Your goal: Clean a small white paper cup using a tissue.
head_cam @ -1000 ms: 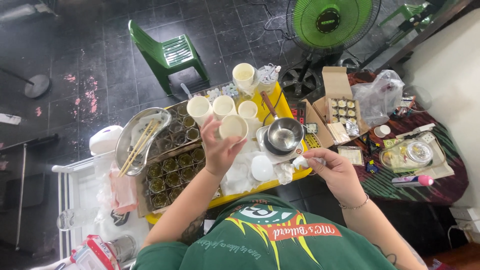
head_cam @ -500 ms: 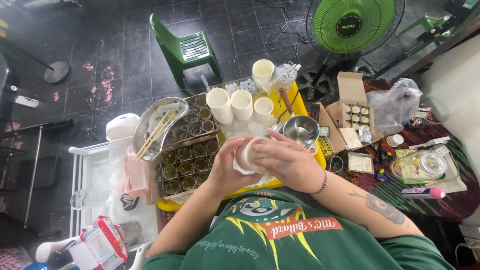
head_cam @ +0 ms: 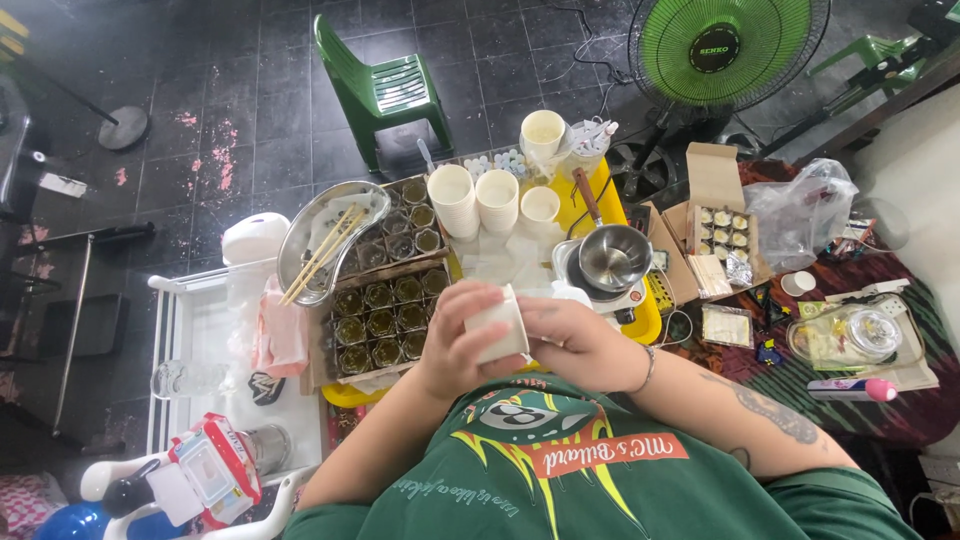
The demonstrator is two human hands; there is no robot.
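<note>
Both hands hold one white paper cup (head_cam: 497,325) close to my chest, above the near edge of the yellow tray (head_cam: 640,320). My left hand (head_cam: 458,338) wraps its left side and my right hand (head_cam: 578,340) grips its right side. Behind them lie a wooden box of small glass jars (head_cam: 385,310), two stacks of white cups (head_cam: 475,198), a single cream cup (head_cam: 541,204) and a small steel pot (head_cam: 613,255) on a little stove.
A steel kidney dish with chopsticks (head_cam: 325,240) sits left of the jars. An open cardboard box of small jars (head_cam: 722,225), a plastic bag (head_cam: 805,210) and a clear container (head_cam: 850,335) lie on the right. A green chair (head_cam: 385,90) and green fan (head_cam: 725,45) stand beyond.
My left hand drew the cup from over the tray back toward my chest. My right hand left the tray's right side and joined it on the cup.
</note>
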